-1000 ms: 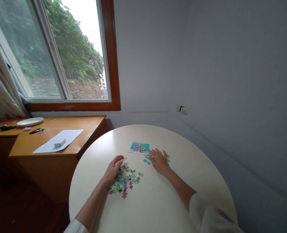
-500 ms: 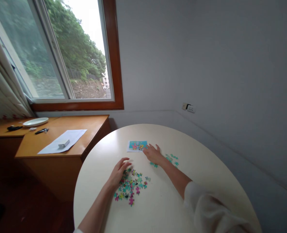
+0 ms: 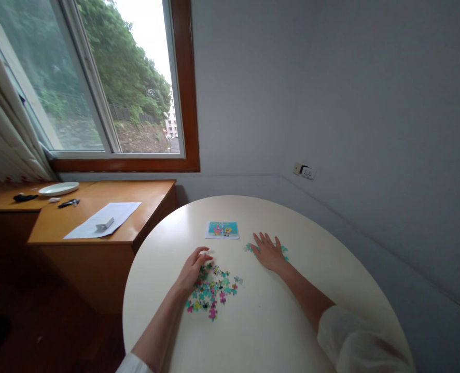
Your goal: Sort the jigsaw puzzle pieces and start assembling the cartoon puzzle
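Can see a loose, jumbled heap of jigsaw pieces [image 3: 213, 291], teal, pink and yellow-green, lying on the near side of the flat, blue picture card [image 3: 222, 230]. Can also see a smaller, partly covered cluster of teal pieces [image 3: 284, 249], spread to the card's right and slightly nearer.

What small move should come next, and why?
Probably lift the right hand off the teal pieces: its spread fingers hide part of that group, and clearing them should show every piece. The left hand can likely stay by the mixed pile.
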A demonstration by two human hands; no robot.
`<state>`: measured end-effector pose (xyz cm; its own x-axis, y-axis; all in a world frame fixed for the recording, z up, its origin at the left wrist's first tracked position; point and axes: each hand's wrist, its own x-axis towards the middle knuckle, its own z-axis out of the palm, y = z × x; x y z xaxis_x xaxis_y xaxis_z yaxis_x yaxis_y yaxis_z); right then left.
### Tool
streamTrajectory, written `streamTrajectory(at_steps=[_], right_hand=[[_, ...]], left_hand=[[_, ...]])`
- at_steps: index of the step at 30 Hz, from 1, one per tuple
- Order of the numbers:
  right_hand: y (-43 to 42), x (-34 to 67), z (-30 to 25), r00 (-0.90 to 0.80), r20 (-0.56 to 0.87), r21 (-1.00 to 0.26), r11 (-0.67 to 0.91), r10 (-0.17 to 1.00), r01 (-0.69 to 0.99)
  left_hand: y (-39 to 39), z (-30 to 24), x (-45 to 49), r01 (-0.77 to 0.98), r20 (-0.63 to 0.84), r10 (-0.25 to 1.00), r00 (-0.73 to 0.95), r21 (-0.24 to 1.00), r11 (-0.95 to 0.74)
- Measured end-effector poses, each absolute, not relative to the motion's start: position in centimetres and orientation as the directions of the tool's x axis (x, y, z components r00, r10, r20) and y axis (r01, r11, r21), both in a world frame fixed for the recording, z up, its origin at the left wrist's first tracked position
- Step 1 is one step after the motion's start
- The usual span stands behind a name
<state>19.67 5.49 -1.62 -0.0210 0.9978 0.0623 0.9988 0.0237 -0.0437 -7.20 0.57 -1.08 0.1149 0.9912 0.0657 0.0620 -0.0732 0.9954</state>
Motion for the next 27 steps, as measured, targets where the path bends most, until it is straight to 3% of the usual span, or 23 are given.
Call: streamTrajectory(at_steps=[4,9,15,18,22,27], right_hand=[[3.3,20.9,-1.5,0.082,0.138,-0.057,-0.075,0.987,0.996],[1.3,23.1,-2.7,0.238,0.024,-0.106,-0.234,0.971,0.966],[3.7,22.7,-2.8,0.193,-0.010,-0.144,-0.193,0.981,0.971],[4.3,22.3,-2.5,0.196,0.080,-0.150,-0.183,0.977,0.972],[2.3,20.6,-2.2,0.044,0.316,-0.088,-0.017,0.948,0.996],[-3.2,15.8,-1.7,-0.274,0.237,-0.136,0.311,0.932,0.941]], left_hand=[[0.6,-1.1,-7.2,0.100,0.074,0.992,0.103,0.991,-0.085],[0.8,-1.3,-7.3,0.174,0.108,0.987,0.117,0.976,-0.127],[0.7,-1.2,-7.3,0.161,0.111,0.989,0.102,0.979,-0.126],[0.7,-1.2,-7.3,0.125,0.105,0.991,0.087,0.985,-0.115],[0.9,-1.5,-7.2,0.081,0.131,0.990,0.059,0.988,-0.135],[0.8,-1.2,-7.0,0.120,0.118,0.992,0.048,0.985,-0.123]])
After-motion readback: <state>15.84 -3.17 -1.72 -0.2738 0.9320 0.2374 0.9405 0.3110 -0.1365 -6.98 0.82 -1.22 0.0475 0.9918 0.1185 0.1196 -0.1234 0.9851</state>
